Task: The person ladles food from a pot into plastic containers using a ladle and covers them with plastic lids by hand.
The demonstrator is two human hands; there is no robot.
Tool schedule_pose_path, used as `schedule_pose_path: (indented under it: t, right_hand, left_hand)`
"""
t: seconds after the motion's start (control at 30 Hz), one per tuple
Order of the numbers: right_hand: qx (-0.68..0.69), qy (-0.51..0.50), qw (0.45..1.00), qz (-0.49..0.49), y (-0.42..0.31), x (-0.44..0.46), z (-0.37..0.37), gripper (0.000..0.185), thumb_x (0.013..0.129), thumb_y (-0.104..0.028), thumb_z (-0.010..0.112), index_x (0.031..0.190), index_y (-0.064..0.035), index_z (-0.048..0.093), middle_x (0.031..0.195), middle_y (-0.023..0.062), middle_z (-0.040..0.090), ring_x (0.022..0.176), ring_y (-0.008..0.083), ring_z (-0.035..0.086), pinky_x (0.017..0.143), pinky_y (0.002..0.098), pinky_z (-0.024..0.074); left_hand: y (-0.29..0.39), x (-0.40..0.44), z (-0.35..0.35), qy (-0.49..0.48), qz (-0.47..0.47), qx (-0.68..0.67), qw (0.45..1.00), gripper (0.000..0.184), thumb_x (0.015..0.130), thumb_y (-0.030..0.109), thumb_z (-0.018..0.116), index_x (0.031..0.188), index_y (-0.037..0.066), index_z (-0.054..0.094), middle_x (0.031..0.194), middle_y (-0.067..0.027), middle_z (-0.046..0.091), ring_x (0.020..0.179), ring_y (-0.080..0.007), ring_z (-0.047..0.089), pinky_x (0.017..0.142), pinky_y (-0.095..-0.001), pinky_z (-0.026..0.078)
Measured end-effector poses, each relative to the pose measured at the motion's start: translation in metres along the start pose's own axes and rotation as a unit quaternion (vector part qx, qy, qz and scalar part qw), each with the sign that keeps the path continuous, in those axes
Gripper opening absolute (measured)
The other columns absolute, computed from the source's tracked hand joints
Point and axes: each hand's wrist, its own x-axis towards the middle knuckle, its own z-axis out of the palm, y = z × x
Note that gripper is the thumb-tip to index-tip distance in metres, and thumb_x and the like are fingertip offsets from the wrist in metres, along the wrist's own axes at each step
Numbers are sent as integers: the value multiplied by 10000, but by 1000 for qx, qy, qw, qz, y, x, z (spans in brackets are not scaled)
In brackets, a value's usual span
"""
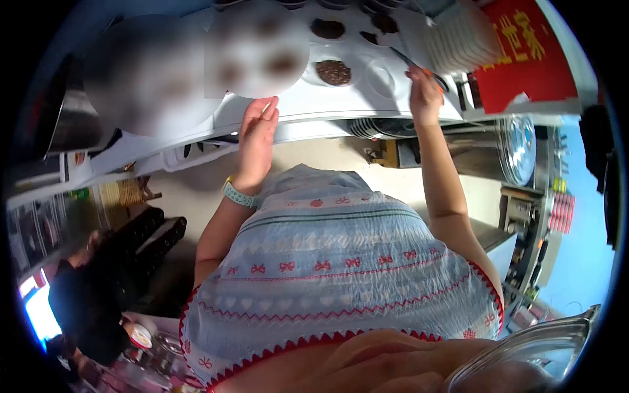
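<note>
My right hand (426,97) is closed around a slim dark tool (402,57) with orange on its handle; its exact kind is hard to make out. The tool points up and left over the white counter (295,105), toward dark brown pieces (369,37). A round heap of small brown bits (334,72) sits in a clear shallow dish on the counter, with a darker heap (327,28) behind it. My left hand (257,134) is at the counter's front edge, fingers stretched out and holding nothing, just below a blurred round area.
White stacked containers (462,39) stand at the back right beside a red sign (524,52). Below the counter are dark stacked dishes (386,127) and a large steel pot with a glass lid (517,150). Another person (98,301) in dark clothes is at the lower left.
</note>
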Motion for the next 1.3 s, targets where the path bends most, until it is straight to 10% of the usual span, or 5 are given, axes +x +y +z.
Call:
schedule_pose_path:
  t: [0.23, 0.83, 1.0, 1.23, 1.3]
  right_hand:
    - [377, 176, 804, 425, 1, 6, -3, 301, 1017, -189, 463, 1108, 79, 567, 1003, 208, 659, 870, 242, 679, 825, 358, 583]
    - [791, -65, 356, 493, -163, 143, 99, 231, 984, -48, 436, 1072, 105, 585, 1039, 183, 670, 990, 228, 670, 910, 316, 578]
    - [775, -151, 404, 462, -303, 210, 210, 270, 1007, -113, 432, 1166, 76, 541, 1055, 195, 637, 989, 240, 650, 912, 335, 576]
    - [530, -260, 750, 298, -484, 296, 355, 282, 1017, -259, 484, 988, -19, 630, 818, 105, 671, 704, 153, 638, 602, 253, 554]
    - [628, -272, 705, 186, -526, 310, 386, 249, 1001, -189, 513, 1085, 17, 625, 834, 115, 687, 748, 164, 682, 686, 295, 575]
  left_hand:
    - [23, -26, -39, 3, 4, 48, 999, 239, 919, 13, 424, 1106, -44, 562, 1123, -146, 609, 1136, -280, 588, 1029, -396, 433]
    - [165, -58, -180, 162, 348, 124, 915, 91, 922, -2, 506, 908, -18, 595, 1015, -89, 598, 856, -153, 588, 807, -270, 481]
    - [220, -38, -228, 299, 440, 275, 801, 342, 898, -14, 536, 1230, 30, 464, 1308, -91, 457, 1203, -169, 441, 1025, -321, 351]
    - [266, 11, -296, 338, 388, 466, 720, 730, 892, 119, 624, 1451, -42, 184, 1535, -298, 114, 1444, -415, 114, 1162, -485, 134]
    - [276, 19, -300, 314, 388, 465, 732, 789, 906, 168, 624, 1475, -43, 120, 1541, -314, 66, 1445, -445, 72, 1164, -502, 115]
